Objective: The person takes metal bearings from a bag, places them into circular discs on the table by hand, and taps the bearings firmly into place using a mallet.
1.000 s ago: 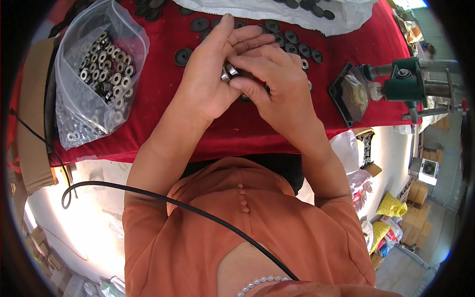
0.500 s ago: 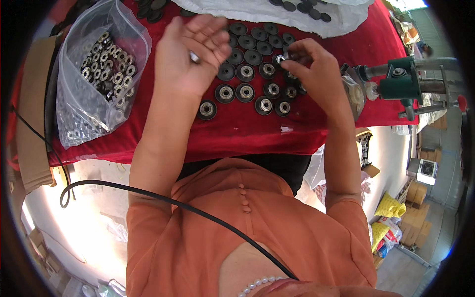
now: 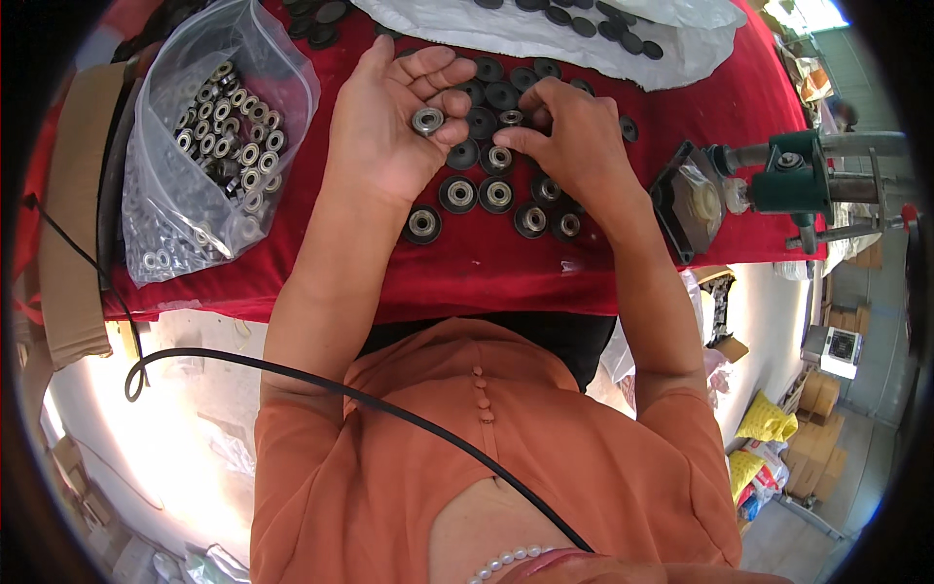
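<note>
My left hand (image 3: 394, 127) is turned palm up with its fingers half curled, cradling a metal ball bearing (image 3: 427, 121) near the fingertips. To its right, my right hand (image 3: 582, 136) reaches over rows of round black discs (image 3: 460, 153). Its thumb and fingertips close around another small bearing (image 3: 511, 118) above the discs. Several discs nearest me carry a bearing in their centre, such as the bearing-fitted disc (image 3: 423, 225). Farther back the discs are bare, and my right hand hides part of the rows.
A clear plastic bag (image 3: 156, 209) full of bearings lies at the left beside a cardboard box (image 3: 73, 214). White sheeting (image 3: 671, 63) with more black discs is at the back. A green clamp-like metal tool (image 3: 798, 175) stands at the right on the red cloth (image 3: 467, 282).
My right hand has moved left with its bearing, nearer my left hand. The bearing in my left hand has shifted from the palm toward the fingertips. The view has shifted slightly.
</note>
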Tool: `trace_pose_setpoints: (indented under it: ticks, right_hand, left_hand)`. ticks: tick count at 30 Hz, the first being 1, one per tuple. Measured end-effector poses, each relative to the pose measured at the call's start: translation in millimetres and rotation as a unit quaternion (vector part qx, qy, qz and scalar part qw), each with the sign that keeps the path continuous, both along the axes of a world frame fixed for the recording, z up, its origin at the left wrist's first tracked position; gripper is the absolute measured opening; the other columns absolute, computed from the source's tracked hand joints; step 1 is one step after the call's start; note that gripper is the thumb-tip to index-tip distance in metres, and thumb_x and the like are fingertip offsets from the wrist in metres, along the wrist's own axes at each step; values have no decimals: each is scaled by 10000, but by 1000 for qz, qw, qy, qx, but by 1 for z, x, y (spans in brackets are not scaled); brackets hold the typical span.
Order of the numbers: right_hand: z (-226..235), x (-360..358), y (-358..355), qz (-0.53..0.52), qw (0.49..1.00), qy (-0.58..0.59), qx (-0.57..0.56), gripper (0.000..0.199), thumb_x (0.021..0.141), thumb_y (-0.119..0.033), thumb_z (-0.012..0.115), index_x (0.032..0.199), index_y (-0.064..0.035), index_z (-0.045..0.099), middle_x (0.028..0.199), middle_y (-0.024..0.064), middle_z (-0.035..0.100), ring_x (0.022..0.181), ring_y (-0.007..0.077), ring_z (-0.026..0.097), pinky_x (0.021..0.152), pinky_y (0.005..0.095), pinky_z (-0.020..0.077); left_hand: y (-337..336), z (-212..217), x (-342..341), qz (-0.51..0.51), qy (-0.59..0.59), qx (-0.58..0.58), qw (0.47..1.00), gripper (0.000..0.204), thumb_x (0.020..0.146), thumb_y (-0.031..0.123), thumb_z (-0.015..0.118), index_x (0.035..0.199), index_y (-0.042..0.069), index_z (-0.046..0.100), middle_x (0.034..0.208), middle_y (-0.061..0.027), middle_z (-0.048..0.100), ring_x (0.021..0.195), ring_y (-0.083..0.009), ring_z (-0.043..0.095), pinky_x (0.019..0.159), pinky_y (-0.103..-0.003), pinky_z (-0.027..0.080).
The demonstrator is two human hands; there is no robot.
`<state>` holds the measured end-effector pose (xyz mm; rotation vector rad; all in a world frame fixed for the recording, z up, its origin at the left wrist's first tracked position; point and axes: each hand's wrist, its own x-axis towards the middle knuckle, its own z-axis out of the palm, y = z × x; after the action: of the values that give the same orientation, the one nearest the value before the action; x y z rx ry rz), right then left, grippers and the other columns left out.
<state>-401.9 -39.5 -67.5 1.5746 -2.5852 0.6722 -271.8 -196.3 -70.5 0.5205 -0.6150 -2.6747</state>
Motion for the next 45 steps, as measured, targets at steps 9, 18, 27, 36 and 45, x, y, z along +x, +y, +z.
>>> trace_pose_setpoints:
  ticks: [9, 18, 27, 36, 45]
  right_hand:
    - [0, 14, 22, 68, 988, 134, -30, 345, 834, -266, 722, 1145, -120, 686, 1134, 45, 662, 1098, 243, 573, 938, 468, 362]
    - [-9, 41, 34, 45, 983, 177, -2, 430, 840, -315, 699, 1206, -92, 669, 1267, 21, 632, 1196, 234, 529, 1020, 486, 302]
    - [-8, 40, 32, 20, 979, 204, -16, 425, 860, -344, 681, 1191, -78, 675, 1260, 34, 638, 1206, 256, 516, 1049, 503, 263]
    - [-2, 45, 21, 43, 979, 198, -6, 425, 858, -367, 673, 1130, -41, 692, 1224, 44, 655, 1211, 258, 519, 1041, 518, 282]
    - [25, 41, 3, 78, 973, 56, -210, 278, 783, -234, 740, 1050, -161, 715, 1037, -4, 658, 1012, 218, 570, 867, 435, 341]
  left_hand:
    - [3, 4, 2, -6, 13, 0, 1000, 496, 1048, 426, 332, 960, 12, 591, 928, -150, 651, 665, -200, 535, 534, -296, 382]
    - [5, 0, 1, -5, 4, 1, 1000, 491, 1049, 423, 341, 959, 13, 596, 921, -147, 654, 672, -198, 538, 539, -295, 388]
    - [17, 9, -3, 32, -48, -13, 998, 439, 1038, 382, 392, 964, 5, 604, 930, -130, 636, 691, -177, 462, 531, -265, 352]
    - [7, -1, 0, -12, 19, 6, 1000, 480, 1043, 420, 366, 940, 13, 599, 905, -145, 650, 674, -198, 517, 563, -302, 373]
    - [24, 11, -8, 46, 9, 29, 998, 552, 1045, 452, 354, 1031, -48, 586, 1068, -198, 633, 970, -288, 609, 875, -425, 519]
